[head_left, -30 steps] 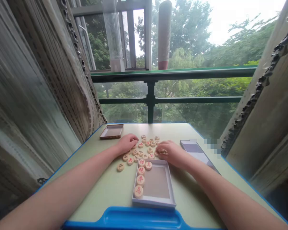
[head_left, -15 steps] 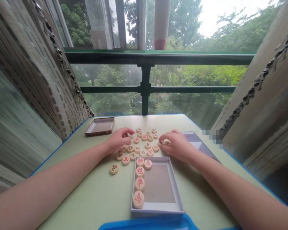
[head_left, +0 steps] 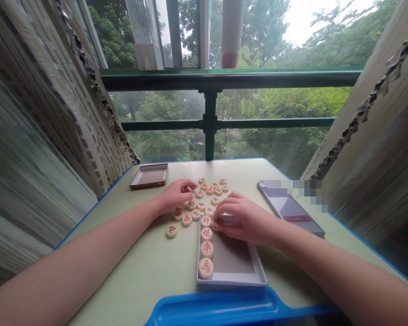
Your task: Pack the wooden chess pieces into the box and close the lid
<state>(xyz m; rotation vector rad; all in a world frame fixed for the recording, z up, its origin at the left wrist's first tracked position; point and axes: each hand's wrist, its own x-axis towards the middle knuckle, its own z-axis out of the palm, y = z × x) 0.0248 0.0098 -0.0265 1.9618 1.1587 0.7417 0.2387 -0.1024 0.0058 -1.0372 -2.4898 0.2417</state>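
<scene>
Round wooden Chinese chess pieces (head_left: 187, 220) with red or black characters lie scattered on the pale green table. My left hand (head_left: 175, 195) rests at the left of this group, thumb and fingers curved but apart, with no piece visible between them. A shallow white-rimmed box (head_left: 257, 262) stands closer to me, with several red pieces in a column along its left side, a horse piece (head_left: 206, 268) at the near end. Over the box's far edge, my right hand (head_left: 243, 217) has its fingertips closed on a chess piece (head_left: 215, 225), mostly hidden, beside the top of that column.
A brown box lid (head_left: 149, 184) lies at the far left of the table. To the right is a phone or tablet (head_left: 292, 210). A blue tray-like edge (head_left: 217, 305) borders the near side. Curtains flank both sides, and a green railing (head_left: 224, 80) crosses behind.
My right hand has moved left and toward me, from the right of the scattered pieces to the box's far end. My left hand stays by the pieces. The view has shifted slightly.
</scene>
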